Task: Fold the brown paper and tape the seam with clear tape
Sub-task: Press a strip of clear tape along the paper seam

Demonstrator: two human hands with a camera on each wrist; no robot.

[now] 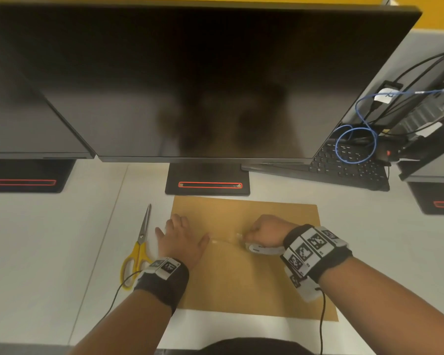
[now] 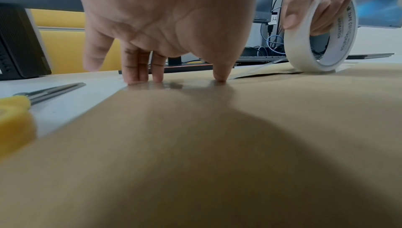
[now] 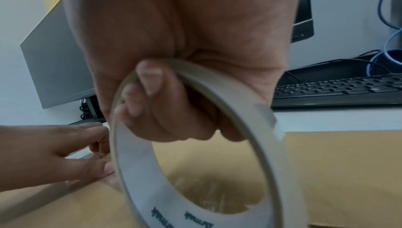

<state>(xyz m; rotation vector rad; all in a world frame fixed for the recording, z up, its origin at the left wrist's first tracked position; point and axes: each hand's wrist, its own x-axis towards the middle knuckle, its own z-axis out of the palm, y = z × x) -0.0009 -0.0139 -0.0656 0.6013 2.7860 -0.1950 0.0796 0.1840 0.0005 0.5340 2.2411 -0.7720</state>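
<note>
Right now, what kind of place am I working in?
Most likely an office workstation: a large dark monitor stands on a white desk, with a black keyboard and blue network cable at the side.

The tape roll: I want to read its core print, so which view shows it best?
The left wrist view: the tape roll stands on edge on the brown paper, print facing the camera. The right wrist view shows only blurred lettering inside; the head view hides it under the right hand.

Head view: from above, facing down over desk (image 1: 49,239). Wrist views: low, close, looking along fingers; all three sharing paper (image 1: 267,278) and tape roll (image 2: 322,42).
</note>
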